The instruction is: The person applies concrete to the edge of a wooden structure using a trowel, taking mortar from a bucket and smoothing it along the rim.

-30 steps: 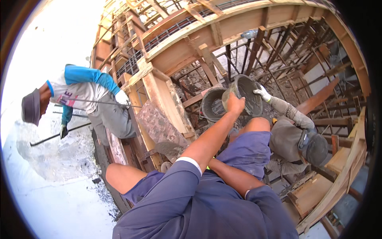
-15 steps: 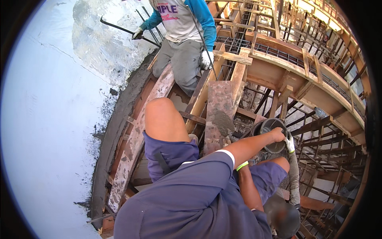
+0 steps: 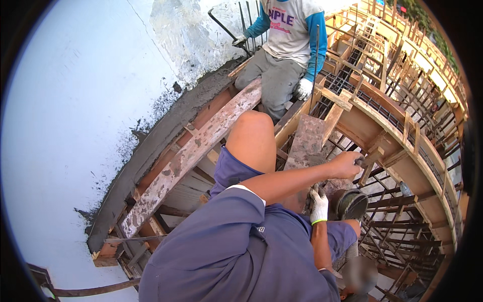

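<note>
Lowered now, the bucket (image 3: pixel 352 203) — left hand (image 3: pixel 346 164) fingers closed above it, grip unclear.

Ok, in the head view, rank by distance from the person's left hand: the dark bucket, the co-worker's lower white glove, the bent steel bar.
1. Dark bucket, just below the left hand.
2. Co-worker's lower white glove, higher up on the formwork.
3. Bent steel bar, farthest, at the top by the wall.
</note>
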`<state>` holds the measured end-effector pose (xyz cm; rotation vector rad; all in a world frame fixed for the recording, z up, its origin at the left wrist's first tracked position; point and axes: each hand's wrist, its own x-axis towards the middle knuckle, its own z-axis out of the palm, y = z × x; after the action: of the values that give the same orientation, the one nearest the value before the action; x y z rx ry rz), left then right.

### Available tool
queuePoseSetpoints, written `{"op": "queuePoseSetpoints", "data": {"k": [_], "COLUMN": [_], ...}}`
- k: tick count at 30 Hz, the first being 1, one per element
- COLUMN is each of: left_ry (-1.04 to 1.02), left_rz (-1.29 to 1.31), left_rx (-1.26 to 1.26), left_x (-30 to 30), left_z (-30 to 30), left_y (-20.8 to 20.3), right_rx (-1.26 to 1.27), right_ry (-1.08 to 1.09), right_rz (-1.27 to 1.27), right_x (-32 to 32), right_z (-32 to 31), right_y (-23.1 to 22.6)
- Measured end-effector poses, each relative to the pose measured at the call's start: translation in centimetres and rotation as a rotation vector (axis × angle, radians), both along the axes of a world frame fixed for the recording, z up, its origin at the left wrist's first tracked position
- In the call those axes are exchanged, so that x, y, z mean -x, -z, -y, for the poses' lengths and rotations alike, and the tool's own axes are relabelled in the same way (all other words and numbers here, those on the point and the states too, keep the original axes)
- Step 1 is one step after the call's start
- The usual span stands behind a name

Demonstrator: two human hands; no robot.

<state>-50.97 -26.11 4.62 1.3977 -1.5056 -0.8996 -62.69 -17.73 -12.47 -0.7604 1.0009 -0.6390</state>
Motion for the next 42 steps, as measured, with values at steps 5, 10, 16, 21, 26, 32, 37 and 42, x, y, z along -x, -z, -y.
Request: {"op": "queuePoseSetpoints", "data": {"k": [5, 10, 16, 21, 26, 32, 37, 42], "left_ry": [-0.421, -0.25, -0.299, -0.398, -0.521, -0.995, -1.2, -1.281], "left_rz": [0.053, -0.557, -0.741, -0.742, -0.538, -0.064, 0.078, 0.283], "left_rx": [-0.059, -0.339, -0.125, 0.05, 0.264, 0.129, -0.244, -0.5], "left_x": [-0.8, -0.3, -2.6, -7.4, -16.0, -30.7, -41.5, -47.7], "left_z": [-7.4, -11.5, -14.0, -19.2, -23.9, -26.9, -33.4, -38.9], "left_y": [3.7, 0.9, -7.6, -16.8, -26.7, -23.7, -10.5, 0.8], "right_rx": [0.187, 0.66, 0.995, 0.744, 0.821, 0.925, 0.792, 0.736], "right_ry": [0.135, -0.039, -0.168, -0.386, -0.299, -0.521, -0.643, -0.458], "right_rz": [0.013, -0.166, -0.199, 0.198, 0.037, -0.767, -1.118, -1.19], "right_x": [1.0, 0.4, -3.0, -3.8, -5.1, -4.9, -3.9, -7.0], "right_z": [0.5, 1.8, -0.9, -4.1, -1.1, 4.0, 0.4, -2.1], "right_y": [-5.2, -13.7, -24.0, -31.9, -28.7, -8.2, -1.4, 0.4]}}
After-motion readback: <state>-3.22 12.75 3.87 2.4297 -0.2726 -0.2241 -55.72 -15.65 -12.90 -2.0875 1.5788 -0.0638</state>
